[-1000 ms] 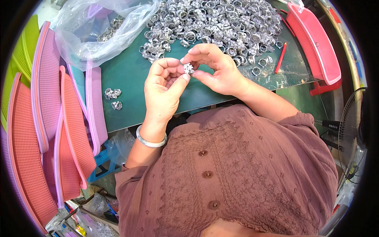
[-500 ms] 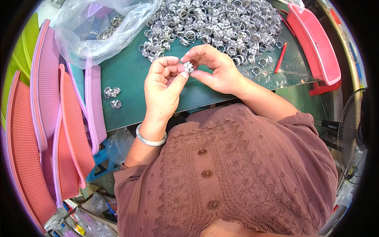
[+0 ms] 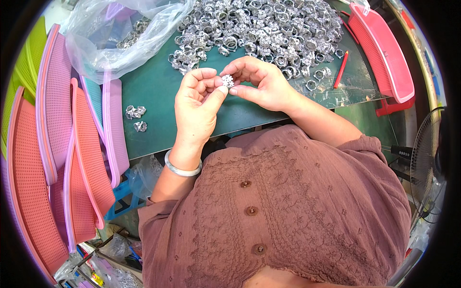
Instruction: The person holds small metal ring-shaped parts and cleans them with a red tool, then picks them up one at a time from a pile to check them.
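In front of my chest, above the table's near edge, a silver ring (image 3: 228,81) with a studded, flower-like face points upward. My left hand (image 3: 198,101) pinches it between thumb and fingers. From the other side, my right hand (image 3: 261,85) has its thumb tip and curled fingers closed around the ring's edge; the band is hidden behind the fingertips. Beyond both hands, a large heap of similar silver rings (image 3: 269,29) covers the far part of the green table (image 3: 158,101). A few loose rings (image 3: 135,112) lie apart to the left.
Stacked purple, coral and green perforated baskets (image 3: 36,177) crowd the left side. A clear plastic bag (image 3: 91,57) with more rings lies far left. To the right are a red pencil (image 3: 341,69), a pink basket (image 3: 382,53) and a black fan (image 3: 426,163).
Both hands have barely moved. The ring's face has tilted slightly between the fingertips, and the right thumb has shifted a little.
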### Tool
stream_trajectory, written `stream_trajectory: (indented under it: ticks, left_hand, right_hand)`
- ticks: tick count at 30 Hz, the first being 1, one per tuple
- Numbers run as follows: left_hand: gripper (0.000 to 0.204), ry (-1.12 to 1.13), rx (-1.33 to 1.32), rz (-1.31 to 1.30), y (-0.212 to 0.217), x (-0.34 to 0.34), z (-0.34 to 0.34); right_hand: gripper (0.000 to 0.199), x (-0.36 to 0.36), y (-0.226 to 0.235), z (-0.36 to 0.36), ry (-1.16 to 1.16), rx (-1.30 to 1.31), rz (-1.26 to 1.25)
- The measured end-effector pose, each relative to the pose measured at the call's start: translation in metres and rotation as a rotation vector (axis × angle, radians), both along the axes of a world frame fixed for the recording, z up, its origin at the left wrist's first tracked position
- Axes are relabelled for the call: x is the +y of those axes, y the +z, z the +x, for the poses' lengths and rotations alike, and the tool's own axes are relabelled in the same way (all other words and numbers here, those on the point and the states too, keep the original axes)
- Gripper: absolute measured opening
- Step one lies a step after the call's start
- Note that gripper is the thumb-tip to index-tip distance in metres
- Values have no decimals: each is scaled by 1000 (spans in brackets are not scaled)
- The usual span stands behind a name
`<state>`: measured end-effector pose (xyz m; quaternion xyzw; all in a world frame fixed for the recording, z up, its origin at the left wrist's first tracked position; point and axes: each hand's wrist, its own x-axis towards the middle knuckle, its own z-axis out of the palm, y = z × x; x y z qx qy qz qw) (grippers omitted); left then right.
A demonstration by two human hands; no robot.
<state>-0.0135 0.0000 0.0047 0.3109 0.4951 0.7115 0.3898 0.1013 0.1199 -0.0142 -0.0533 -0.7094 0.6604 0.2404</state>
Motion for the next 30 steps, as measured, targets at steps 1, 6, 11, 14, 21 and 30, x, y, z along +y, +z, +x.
stream_trajectory:
  ticks: [1,6,11,14,21,30]
  left_hand:
    - [29,0,2,-4,0,0,0]
    - [30,-5,12,1,0,0,0]
    - [31,-9,23,-8,-1,0,0]
    - [31,-11,34,-12,-1,-1,1]
    - [32,-18,25,-4,-3,-1,1]
    - [25,29,57,-75,-3,-1,4]
  right_hand:
    - [30,1,-1,0,9,7,-17]
    - [24,-1,-3,-2,-17,60,-78]
    - [29,1,-3,0,4,28,-37]
    - [28,1,-3,0,1,46,-35]
    - [28,1,-5,1,-19,64,1]
    - [27,2,-4,1,-103,77,255]
